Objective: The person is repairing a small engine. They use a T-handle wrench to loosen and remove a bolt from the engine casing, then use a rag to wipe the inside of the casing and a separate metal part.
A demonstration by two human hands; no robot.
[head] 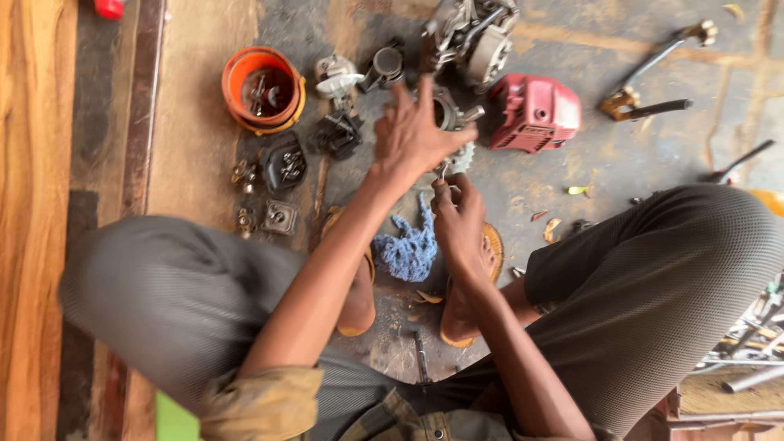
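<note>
I squat over a stained concrete floor. My left hand [416, 135] reaches forward with its fingers spread and rests on a grey metal engine part [452, 118] with cooling fins. Just below it, my right hand [457, 220] pinches a small thin metal tool [443, 170] against the part's lower edge. A blue rag [408, 249] lies between my sandalled feet, close under my right hand.
An orange bowl [263, 88] holding small metal parts sits at the upper left. Black and grey engine pieces [284, 163] lie below it. A red engine cover [535, 113], a larger engine assembly [474, 33] and a brass-headed wrench [653, 77] lie further right. Wooden boards [33, 204] line the left.
</note>
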